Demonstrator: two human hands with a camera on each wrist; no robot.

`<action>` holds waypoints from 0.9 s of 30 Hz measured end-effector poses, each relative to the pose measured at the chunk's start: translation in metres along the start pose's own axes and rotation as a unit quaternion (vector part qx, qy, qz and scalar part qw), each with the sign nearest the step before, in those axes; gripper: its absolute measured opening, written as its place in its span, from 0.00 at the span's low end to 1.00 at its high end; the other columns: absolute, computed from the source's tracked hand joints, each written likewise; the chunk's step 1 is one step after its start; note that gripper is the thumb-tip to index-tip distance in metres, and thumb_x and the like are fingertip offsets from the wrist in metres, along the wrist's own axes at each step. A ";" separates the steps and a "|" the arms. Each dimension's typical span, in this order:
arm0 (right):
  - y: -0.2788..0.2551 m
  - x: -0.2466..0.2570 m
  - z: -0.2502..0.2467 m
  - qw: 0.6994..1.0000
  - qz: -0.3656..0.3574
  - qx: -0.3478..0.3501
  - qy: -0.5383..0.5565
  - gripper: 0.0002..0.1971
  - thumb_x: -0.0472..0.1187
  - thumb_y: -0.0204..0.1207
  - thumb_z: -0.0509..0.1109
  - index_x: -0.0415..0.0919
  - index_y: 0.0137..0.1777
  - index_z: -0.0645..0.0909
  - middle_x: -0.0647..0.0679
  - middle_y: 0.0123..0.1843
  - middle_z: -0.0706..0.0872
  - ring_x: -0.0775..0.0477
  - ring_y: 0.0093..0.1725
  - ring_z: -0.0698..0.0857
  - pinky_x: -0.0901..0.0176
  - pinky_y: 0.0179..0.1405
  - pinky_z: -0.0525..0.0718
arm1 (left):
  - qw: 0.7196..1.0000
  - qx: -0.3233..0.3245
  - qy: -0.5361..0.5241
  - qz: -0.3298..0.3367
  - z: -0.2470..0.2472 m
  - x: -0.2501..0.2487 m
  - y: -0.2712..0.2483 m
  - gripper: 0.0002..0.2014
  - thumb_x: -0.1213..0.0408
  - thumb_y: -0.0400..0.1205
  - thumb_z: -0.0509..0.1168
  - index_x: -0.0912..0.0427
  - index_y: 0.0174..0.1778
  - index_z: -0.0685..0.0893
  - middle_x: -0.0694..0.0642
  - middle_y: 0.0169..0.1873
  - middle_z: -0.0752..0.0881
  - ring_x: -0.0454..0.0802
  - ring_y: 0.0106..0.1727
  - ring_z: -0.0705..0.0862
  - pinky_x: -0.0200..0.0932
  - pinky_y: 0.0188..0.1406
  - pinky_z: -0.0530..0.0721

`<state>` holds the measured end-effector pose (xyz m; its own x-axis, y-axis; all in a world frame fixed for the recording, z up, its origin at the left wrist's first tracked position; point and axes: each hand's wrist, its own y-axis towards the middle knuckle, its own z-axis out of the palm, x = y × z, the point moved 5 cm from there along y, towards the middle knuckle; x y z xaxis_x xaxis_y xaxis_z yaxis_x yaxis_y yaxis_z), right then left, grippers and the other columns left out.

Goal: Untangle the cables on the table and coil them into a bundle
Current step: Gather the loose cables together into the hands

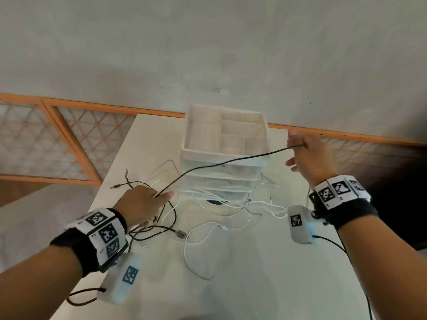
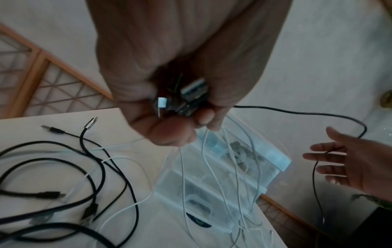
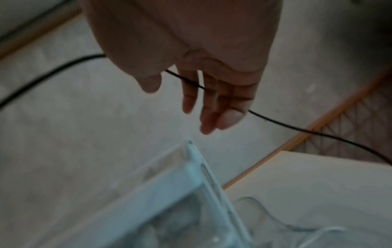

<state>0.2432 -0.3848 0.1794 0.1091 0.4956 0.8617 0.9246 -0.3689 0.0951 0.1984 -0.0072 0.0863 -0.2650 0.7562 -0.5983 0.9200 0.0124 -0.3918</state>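
Observation:
A tangle of black and white cables (image 1: 203,227) lies on the white table (image 1: 254,285). My left hand (image 1: 147,204) hovers over its left part and grips a clutch of cable ends, with USB plugs (image 2: 191,94) showing in the fist. From that fist a thin black cable (image 1: 219,163) stretches up and right to my right hand (image 1: 300,153), raised beside the drawer unit. The right hand's fingers (image 3: 201,94) are straight and spread, and the black cable (image 3: 297,129) lies across them. White cables (image 2: 212,176) hang from the left fist, and black cables (image 2: 95,167) sprawl on the table.
A translucent white drawer organizer (image 1: 225,135) with an open compartment tray on top stands at the table's far middle, with cables draped against its front. The table's left edge (image 1: 111,172) drops to a grey floor. Orange-framed lattice panels (image 1: 57,139) line the wall.

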 end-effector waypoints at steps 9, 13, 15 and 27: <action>-0.005 -0.081 0.005 0.953 0.061 0.153 -0.253 0.30 0.37 0.75 0.72 0.52 0.77 0.69 0.46 0.51 0.88 0.43 0.44 0.87 0.45 0.51 0.88 | 0.963 0.064 -0.248 0.081 -0.012 -0.041 -0.019 0.10 0.62 0.88 0.63 0.63 0.47 0.86 0.59 0.24 0.83 0.53 0.25 0.79 0.40 0.20 0.76; -0.040 -0.057 0.024 0.957 0.006 0.194 -0.216 0.37 0.39 0.71 0.76 0.55 0.80 0.69 0.50 0.36 0.88 0.55 0.38 0.85 0.60 0.44 0.81 | 0.970 0.044 -0.211 0.114 -0.013 -0.060 -0.024 0.17 0.54 0.84 0.67 0.66 0.40 0.76 0.52 0.19 0.71 0.50 0.20 0.68 0.36 0.17 0.65; -0.071 -0.011 0.047 0.962 -0.057 0.246 -0.108 0.40 0.45 0.71 0.80 0.66 0.80 0.65 0.47 0.32 0.88 0.56 0.31 0.83 0.65 0.42 0.81 | 0.966 0.078 -0.200 0.146 -0.004 -0.078 -0.030 0.18 0.52 0.83 0.68 0.61 0.37 0.74 0.50 0.21 0.70 0.50 0.22 0.67 0.40 0.20 0.68; -0.050 -0.072 0.036 0.967 0.029 0.100 -0.230 0.05 0.45 0.79 0.71 0.47 0.44 0.86 0.47 0.37 0.92 0.44 0.36 0.90 0.57 0.40 0.83 | 0.980 0.175 -0.017 0.092 0.028 -0.042 -0.054 0.23 0.43 0.86 0.56 0.57 0.34 0.70 0.52 0.25 0.79 0.48 0.22 0.82 0.43 0.31 0.84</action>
<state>0.2028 -0.3736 0.0945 0.2719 0.7934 0.5446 0.9591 -0.2697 -0.0860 0.1521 -0.0579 0.1132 -0.1182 0.7027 -0.7016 0.7989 -0.3523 -0.4874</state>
